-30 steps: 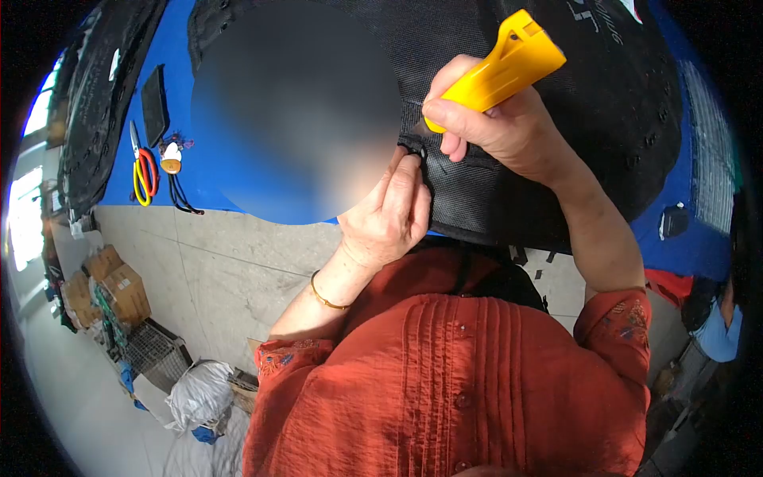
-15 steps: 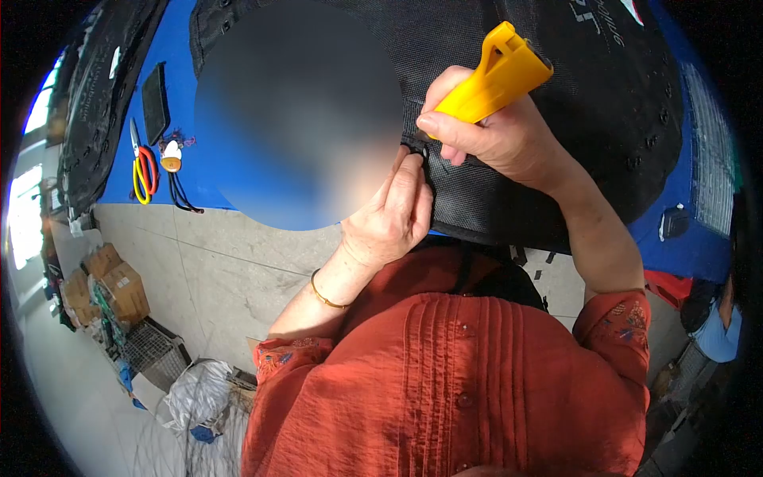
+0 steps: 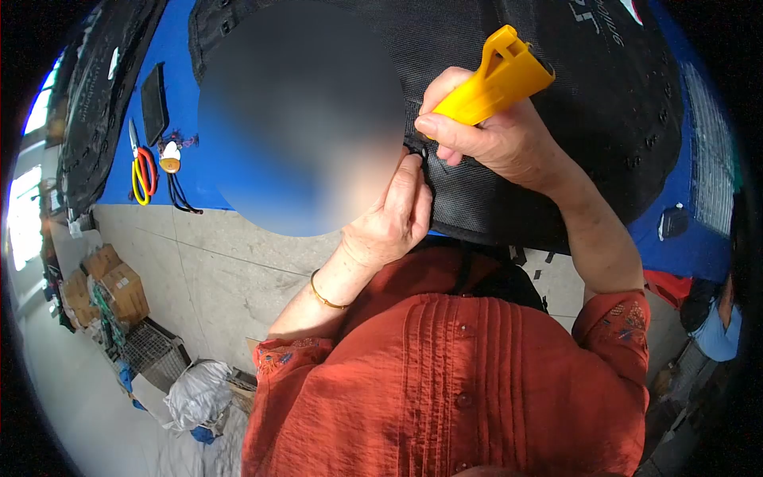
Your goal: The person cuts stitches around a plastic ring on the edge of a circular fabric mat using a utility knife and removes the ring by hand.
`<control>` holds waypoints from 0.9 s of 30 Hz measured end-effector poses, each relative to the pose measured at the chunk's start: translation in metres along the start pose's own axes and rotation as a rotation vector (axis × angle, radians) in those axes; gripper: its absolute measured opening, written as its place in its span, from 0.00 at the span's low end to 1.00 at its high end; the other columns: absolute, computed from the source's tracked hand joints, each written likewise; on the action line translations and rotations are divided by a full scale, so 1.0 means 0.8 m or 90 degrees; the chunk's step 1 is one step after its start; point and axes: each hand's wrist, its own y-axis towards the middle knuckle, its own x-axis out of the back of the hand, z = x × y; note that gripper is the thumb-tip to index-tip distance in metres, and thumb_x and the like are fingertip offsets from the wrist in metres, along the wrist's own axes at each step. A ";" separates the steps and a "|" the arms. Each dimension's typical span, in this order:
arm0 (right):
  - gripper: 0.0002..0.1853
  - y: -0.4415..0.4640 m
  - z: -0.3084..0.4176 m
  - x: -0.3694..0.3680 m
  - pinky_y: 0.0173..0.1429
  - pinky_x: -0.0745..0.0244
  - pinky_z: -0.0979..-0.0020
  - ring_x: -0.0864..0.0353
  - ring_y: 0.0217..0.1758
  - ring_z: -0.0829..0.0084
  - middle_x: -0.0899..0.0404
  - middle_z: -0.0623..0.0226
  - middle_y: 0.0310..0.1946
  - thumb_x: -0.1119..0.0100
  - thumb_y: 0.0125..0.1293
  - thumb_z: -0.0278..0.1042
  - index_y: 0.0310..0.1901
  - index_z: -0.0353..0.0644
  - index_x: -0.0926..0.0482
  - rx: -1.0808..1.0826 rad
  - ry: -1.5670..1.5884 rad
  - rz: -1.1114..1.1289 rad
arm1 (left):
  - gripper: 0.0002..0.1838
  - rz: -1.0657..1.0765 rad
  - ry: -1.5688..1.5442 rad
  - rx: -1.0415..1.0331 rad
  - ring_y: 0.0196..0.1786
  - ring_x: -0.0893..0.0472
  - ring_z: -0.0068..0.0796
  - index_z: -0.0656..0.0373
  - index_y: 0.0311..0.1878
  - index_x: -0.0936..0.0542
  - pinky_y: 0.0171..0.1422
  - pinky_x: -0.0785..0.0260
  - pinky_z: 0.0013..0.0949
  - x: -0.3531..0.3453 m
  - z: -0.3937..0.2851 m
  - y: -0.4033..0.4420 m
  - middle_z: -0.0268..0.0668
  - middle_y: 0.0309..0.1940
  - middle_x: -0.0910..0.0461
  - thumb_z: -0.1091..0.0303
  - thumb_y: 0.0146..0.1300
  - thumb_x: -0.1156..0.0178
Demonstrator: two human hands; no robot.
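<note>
Black mesh fabric (image 3: 493,203) lies across the blue table (image 3: 213,179). My left hand (image 3: 392,211) pinches a piece of the black fabric near its front edge, fingertips together. Just right of it, my right hand (image 3: 497,131) is wrapped round a yellow tool (image 3: 497,79) whose wide end points up and to the right. The lower tip of the tool is hidden by my right fingers, close above the fabric and my left fingertips. A round blur hides the area left of my hands.
Scissors (image 3: 143,168) with red and yellow handles, a black phone-like slab (image 3: 155,103) and a corded trinket (image 3: 170,159) lie at the left. A small black item (image 3: 674,222) is at the right. Cardboard boxes (image 3: 123,292) and a wire basket (image 3: 157,354) stand lower left.
My right hand and the yellow tool have shifted slightly left, and the tool's wide end has come down a little. My left hand has stayed almost in place on the fabric.
</note>
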 end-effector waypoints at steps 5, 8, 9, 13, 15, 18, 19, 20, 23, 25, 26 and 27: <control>0.04 0.002 -0.003 -0.001 0.37 0.17 0.80 0.16 0.30 0.84 0.17 0.73 0.35 0.31 0.75 0.29 0.45 0.41 0.17 0.101 0.033 -0.046 | 0.15 -0.006 -0.003 -0.002 0.36 0.22 0.35 0.60 0.48 0.13 0.43 0.33 0.38 0.000 0.000 0.000 0.39 0.48 0.15 0.70 0.56 0.29; 0.03 0.001 0.004 0.002 0.38 0.17 0.79 0.16 0.30 0.84 0.16 0.74 0.34 0.31 0.75 0.28 0.45 0.41 0.17 0.030 0.085 -0.049 | 0.15 0.000 -0.001 -0.001 0.37 0.21 0.35 0.60 0.48 0.13 0.43 0.33 0.38 0.000 0.000 0.001 0.39 0.48 0.15 0.70 0.56 0.29; 0.04 0.001 0.005 0.002 0.38 0.17 0.80 0.16 0.30 0.84 0.16 0.74 0.34 0.32 0.75 0.29 0.45 0.41 0.17 -0.002 0.065 -0.029 | 0.15 0.000 -0.001 -0.002 0.37 0.21 0.35 0.60 0.48 0.13 0.43 0.33 0.38 0.000 0.000 0.000 0.39 0.48 0.15 0.70 0.56 0.29; 0.06 0.002 -0.004 -0.004 0.32 0.23 0.80 0.19 0.27 0.85 0.18 0.76 0.28 0.30 0.74 0.33 0.43 0.43 0.18 0.023 0.045 -0.031 | 0.16 0.004 0.000 -0.002 0.37 0.21 0.35 0.61 0.49 0.13 0.43 0.33 0.38 0.001 0.000 0.001 0.39 0.48 0.15 0.70 0.56 0.30; 0.05 0.001 -0.002 0.001 0.34 0.20 0.81 0.17 0.29 0.85 0.17 0.75 0.31 0.31 0.75 0.32 0.45 0.43 0.18 0.012 0.027 -0.015 | 0.16 0.002 -0.001 -0.003 0.37 0.21 0.35 0.61 0.49 0.13 0.43 0.33 0.38 0.000 0.000 0.000 0.39 0.48 0.15 0.70 0.56 0.30; 0.04 0.001 0.000 0.002 0.36 0.18 0.81 0.15 0.31 0.85 0.15 0.74 0.34 0.32 0.76 0.30 0.46 0.42 0.17 -0.002 0.003 0.002 | 0.15 0.003 -0.007 0.002 0.37 0.21 0.36 0.60 0.49 0.13 0.44 0.33 0.39 0.002 -0.002 0.001 0.39 0.48 0.14 0.71 0.58 0.30; 0.04 0.001 0.001 0.002 0.36 0.18 0.81 0.15 0.31 0.85 0.15 0.74 0.34 0.32 0.76 0.30 0.46 0.42 0.17 -0.004 -0.003 0.002 | 0.14 0.007 -0.013 0.009 0.37 0.21 0.37 0.60 0.49 0.13 0.44 0.32 0.39 0.003 -0.002 0.002 0.40 0.47 0.14 0.72 0.59 0.31; 0.04 0.001 -0.001 0.000 0.36 0.18 0.81 0.15 0.31 0.85 0.15 0.74 0.34 0.32 0.76 0.30 0.46 0.42 0.17 -0.005 -0.003 0.002 | 0.14 0.007 -0.013 0.009 0.37 0.21 0.37 0.60 0.49 0.13 0.44 0.32 0.39 0.003 -0.002 0.001 0.40 0.47 0.14 0.72 0.59 0.31; 0.07 0.004 -0.004 -0.006 0.32 0.24 0.80 0.20 0.26 0.84 0.18 0.75 0.27 0.30 0.75 0.33 0.43 0.42 0.18 0.022 0.042 -0.022 | 0.17 0.003 -0.002 -0.004 0.37 0.21 0.35 0.61 0.49 0.13 0.44 0.33 0.38 0.000 0.001 0.000 0.39 0.48 0.15 0.70 0.56 0.30; 0.06 0.004 -0.003 -0.008 0.32 0.24 0.79 0.20 0.25 0.84 0.18 0.75 0.27 0.30 0.74 0.33 0.43 0.42 0.18 0.008 0.045 -0.033 | 0.16 -0.002 -0.005 -0.007 0.37 0.21 0.35 0.61 0.49 0.13 0.44 0.33 0.38 -0.001 0.002 -0.001 0.40 0.48 0.15 0.70 0.56 0.29; 0.06 0.004 -0.004 -0.009 0.32 0.24 0.79 0.20 0.25 0.84 0.18 0.75 0.27 0.30 0.74 0.33 0.43 0.42 0.18 0.008 0.045 -0.034 | 0.16 -0.002 -0.005 -0.008 0.37 0.21 0.35 0.61 0.49 0.13 0.44 0.33 0.38 -0.001 0.001 0.000 0.40 0.48 0.15 0.70 0.56 0.29; 0.06 0.004 -0.007 -0.009 0.33 0.24 0.79 0.20 0.25 0.84 0.18 0.74 0.27 0.30 0.74 0.33 0.43 0.42 0.18 0.023 0.036 -0.038 | 0.16 -0.002 -0.007 -0.006 0.37 0.22 0.35 0.61 0.49 0.14 0.44 0.33 0.39 0.000 0.001 0.000 0.40 0.48 0.15 0.70 0.56 0.29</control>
